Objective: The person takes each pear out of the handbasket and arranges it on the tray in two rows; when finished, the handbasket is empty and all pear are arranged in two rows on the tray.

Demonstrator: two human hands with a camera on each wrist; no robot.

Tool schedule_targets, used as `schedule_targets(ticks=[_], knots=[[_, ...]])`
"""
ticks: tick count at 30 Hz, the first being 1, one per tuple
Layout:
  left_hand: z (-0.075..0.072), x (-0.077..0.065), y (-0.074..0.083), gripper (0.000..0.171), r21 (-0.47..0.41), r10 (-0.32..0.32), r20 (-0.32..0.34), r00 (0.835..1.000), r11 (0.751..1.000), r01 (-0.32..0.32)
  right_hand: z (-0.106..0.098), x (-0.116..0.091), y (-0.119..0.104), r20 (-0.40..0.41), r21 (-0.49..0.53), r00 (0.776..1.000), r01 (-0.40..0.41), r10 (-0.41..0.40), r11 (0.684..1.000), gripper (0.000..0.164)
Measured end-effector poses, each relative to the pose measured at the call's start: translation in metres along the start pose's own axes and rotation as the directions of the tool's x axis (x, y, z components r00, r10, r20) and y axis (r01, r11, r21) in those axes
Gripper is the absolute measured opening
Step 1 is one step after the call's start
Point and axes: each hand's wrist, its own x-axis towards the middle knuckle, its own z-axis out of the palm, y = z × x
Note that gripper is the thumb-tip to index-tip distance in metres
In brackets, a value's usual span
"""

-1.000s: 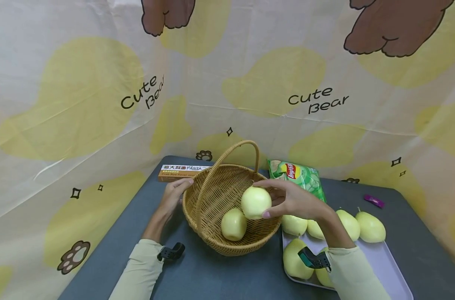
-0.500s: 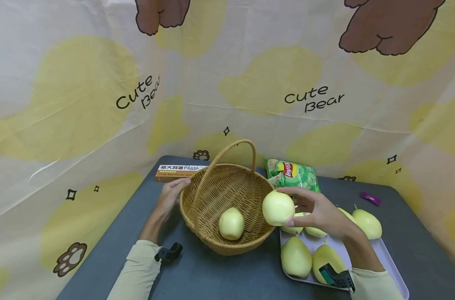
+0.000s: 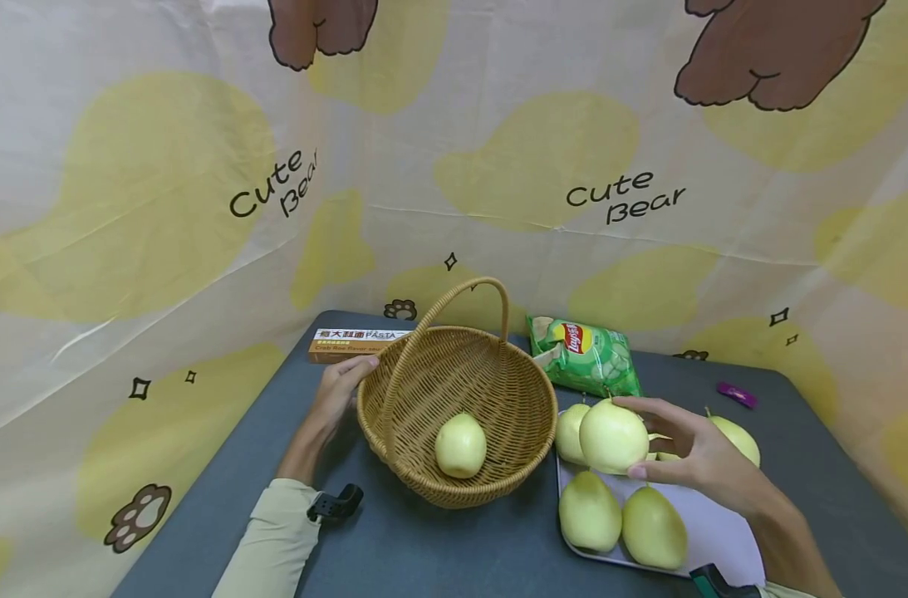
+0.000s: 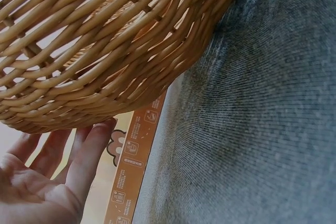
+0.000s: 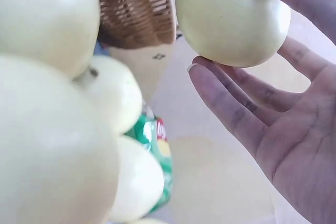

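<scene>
My left hand (image 3: 340,390) holds the left rim of a wicker basket (image 3: 424,349), fingertips at its edge; in the left wrist view the thumb and fingers (image 4: 86,161) meet the basket's woven wall (image 4: 110,51). One pale yellow-green pear (image 3: 461,446) lies inside the basket. My right hand (image 3: 711,457) grips another pear (image 3: 613,436) between thumb and fingers, over the back of the lilac tray (image 3: 711,527). Two upright pears stand at the tray's front, a left one (image 3: 590,511) and a right one (image 3: 654,527). More pears at the back are partly hidden behind my right hand and its pear.
A green Lay's chip bag (image 3: 584,357) lies behind the tray, right of the basket. Left of the basket, a pasta box (image 3: 349,345) sits at the far edge. A small purple packet (image 3: 737,395) lies at the right. A printed cloth (image 3: 513,149) hangs behind the table.
My right hand has carried its pear rightward, out from over the basket to above the tray. My left hand stays at the basket rim, and the other pear stays inside.
</scene>
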Motion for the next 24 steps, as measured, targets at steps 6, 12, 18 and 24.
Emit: schedule_targets(ticks=[6, 12, 18, 24], knots=[[0.001, 0.0, 0.0, 0.046, -0.006, -0.001, -0.002, 1.0, 1.0, 0.001, -0.007, -0.023, 0.009, -0.003, 0.005, 1.0, -0.01, 0.01, 1.0, 0.072], [0.0, 0.001, 0.0, 0.046, -0.011, 0.002, 0.002, 1.0, 1.0, -0.002, -0.013, -0.043, 0.02, -0.04, -0.051, 0.999, -0.002, 0.0, 0.999, 0.074], [0.0, 0.001, -0.001, 0.045, -0.004, -0.002, 0.001, 1.0, 1.0, 0.002, -0.017, -0.064, 0.03, -0.09, -0.068, 0.994, -0.066, 0.06, 0.995, 0.075], [0.0, 0.001, -0.001, 0.045, -0.012, -0.01, 0.0, 1.0, 1.0, 0.01, -0.023, -0.083, 0.042, -0.144, -0.085, 0.988, -0.062, 0.049, 0.994, 0.076]])
